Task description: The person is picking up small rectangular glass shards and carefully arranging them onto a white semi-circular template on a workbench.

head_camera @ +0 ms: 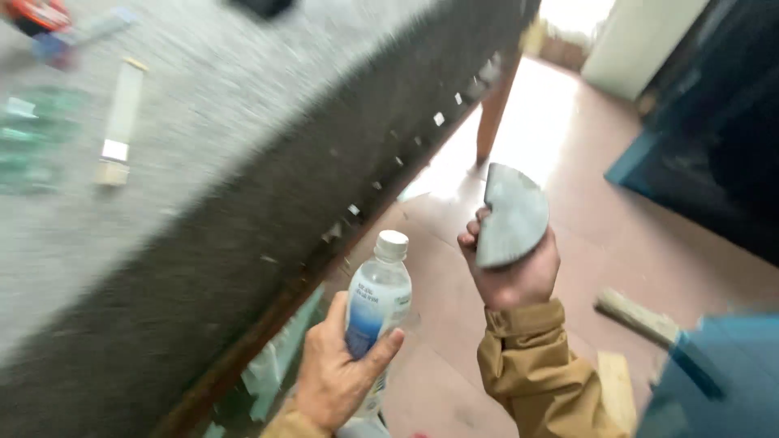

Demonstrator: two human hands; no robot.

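Left hand (337,373), at 6 o'clock, grips a capped bottle (376,304) upright beside the bench (203,162); the cap (393,242) is still on. Right hand (511,272), at 5 o'clock, clasps a grey curved slab (513,215), raised above the floor (584,203).

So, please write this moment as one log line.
left hand: holds capped water bottle | right hand: holds grey curved piece

Daylight glare at top — heavy motion blur, left side smeared

One plastic bottle (376,302), one grey half-disc (511,214), perhaps two wood offcuts (638,318) on the floor.
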